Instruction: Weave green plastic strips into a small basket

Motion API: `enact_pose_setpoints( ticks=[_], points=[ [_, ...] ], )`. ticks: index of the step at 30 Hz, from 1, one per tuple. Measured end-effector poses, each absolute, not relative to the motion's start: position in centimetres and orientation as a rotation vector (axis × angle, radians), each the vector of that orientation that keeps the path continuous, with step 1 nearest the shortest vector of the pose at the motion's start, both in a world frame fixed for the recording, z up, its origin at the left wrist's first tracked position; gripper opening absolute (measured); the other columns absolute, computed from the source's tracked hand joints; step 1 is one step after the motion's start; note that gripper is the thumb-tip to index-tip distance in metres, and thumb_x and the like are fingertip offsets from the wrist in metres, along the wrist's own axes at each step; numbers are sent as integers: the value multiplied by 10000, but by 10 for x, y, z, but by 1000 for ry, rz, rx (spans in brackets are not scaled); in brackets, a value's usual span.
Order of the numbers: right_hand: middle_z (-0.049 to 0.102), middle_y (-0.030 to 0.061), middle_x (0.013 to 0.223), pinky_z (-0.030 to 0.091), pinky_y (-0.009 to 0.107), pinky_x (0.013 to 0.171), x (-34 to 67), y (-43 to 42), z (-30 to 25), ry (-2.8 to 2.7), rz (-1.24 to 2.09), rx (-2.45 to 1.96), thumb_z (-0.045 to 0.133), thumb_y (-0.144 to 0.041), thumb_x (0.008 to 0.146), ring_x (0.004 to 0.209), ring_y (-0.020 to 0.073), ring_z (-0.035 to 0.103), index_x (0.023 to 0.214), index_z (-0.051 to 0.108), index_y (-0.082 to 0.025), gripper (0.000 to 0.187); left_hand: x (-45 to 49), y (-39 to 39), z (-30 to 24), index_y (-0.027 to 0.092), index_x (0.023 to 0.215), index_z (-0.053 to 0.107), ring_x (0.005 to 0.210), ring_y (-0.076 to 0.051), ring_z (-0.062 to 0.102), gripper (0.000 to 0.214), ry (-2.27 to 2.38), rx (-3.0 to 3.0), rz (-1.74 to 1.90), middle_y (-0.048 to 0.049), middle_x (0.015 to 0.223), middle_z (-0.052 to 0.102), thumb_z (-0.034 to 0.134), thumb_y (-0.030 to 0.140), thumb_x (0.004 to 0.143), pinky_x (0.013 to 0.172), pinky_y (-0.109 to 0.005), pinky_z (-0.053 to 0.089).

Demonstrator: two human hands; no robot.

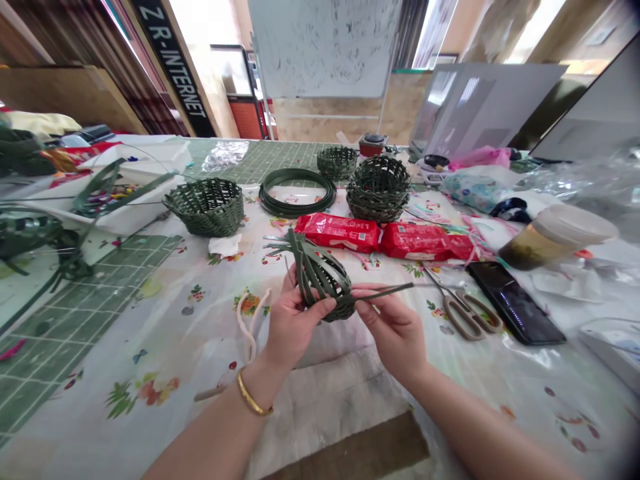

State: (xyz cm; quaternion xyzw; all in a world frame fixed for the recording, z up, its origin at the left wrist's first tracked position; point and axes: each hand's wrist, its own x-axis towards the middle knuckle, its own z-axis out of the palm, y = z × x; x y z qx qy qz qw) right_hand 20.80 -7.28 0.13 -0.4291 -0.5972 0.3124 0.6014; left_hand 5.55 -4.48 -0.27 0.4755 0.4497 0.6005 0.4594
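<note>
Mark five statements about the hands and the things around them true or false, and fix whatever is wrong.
1. The left hand holds a small woven piece. True.
2. The phone lies to the right of the scissors in the picture. True.
3. The right hand grips the scissors. False: it pinches a thin green strip.
4. No jewellery is visible. False: a gold bracelet circles the left wrist.
5. A green coil lies farther back than the red packets. True.
</note>
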Motion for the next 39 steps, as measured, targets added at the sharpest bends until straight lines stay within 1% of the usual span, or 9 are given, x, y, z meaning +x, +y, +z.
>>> enact_pose_setpoints(
  ticks=[2,8,12,17,21,26,29,33,39],
  points=[
    [613,38,1077,453,347,898,208,-73,-3,-1424,681,-1023,593,-186,826,1044,186,558,987,672,-275,200,52,-43,-3,176,685,692,878,-200,621,140,1091,1159,1513,-40,884,670,770,266,611,819,-340,507],
    [686,3,829,494,306,752,205,-73,-13,-1209,1082,-1025,626,-292,815,782,144,619,884,678,-252,94,48,-45,-8,190,658,695,835,-174,605,102,1100,1216,1495,-23,867,652,777,234,613,788,-312,511],
    [690,-16,720,510,280,678,203,-71,-9,-1035,1179,-967,683,-313,760,675,123,613,799,701,-245,81,51,-46,-7,198,656,696,805,-142,595,90,978,1176,1460,-1,847,648,777,209,618,777,-280,509],
    [672,-9,645,507,272,624,205,-68,-4,-988,1234,-1007,707,-347,720,614,122,602,750,707,-222,129,47,-43,-6,181,661,694,671,-122,594,113,879,1103,1312,11,709,658,784,225,610,673,-268,521],
    [681,1,672,498,279,610,209,-71,1,-1092,1169,-1068,714,-340,713,623,135,610,740,706,-218,126,39,-41,-6,201,688,712,714,-158,611,120,901,1308,1265,-13,744,665,789,245,606,706,-314,519],
    [685,-4,722,502,308,648,216,-74,10,-1332,1101,-1029,655,-301,783,672,152,624,809,706,-242,83,33,-40,-1,239,732,737,1026,-251,567,117,951,1668,1247,-54,962,660,780,246,623,893,-391,472],
    [691,-5,753,496,296,655,220,-75,17,-1469,1076,-1003,644,-263,796,697,148,618,822,706,-245,70,30,-40,1,250,751,739,1133,-271,508,134,928,1759,1235,-55,1031,646,779,246,624,951,-413,444],
    [692,-14,763,497,277,642,223,-74,17,-1485,1074,-931,651,-238,789,701,141,617,829,707,-259,72,30,-41,-1,238,727,734,1128,-275,515,128,950,1713,1245,-57,1027,648,787,253,611,942,-418,454],
    [677,0,825,514,294,663,221,-73,8,-1530,943,-813,614,-147,810,757,146,620,951,676,-280,204,36,-46,-2,211,686,722,967,-251,599,107,940,1408,1356,-55,910,670,782,261,613,839,-388,513]
  ],
)
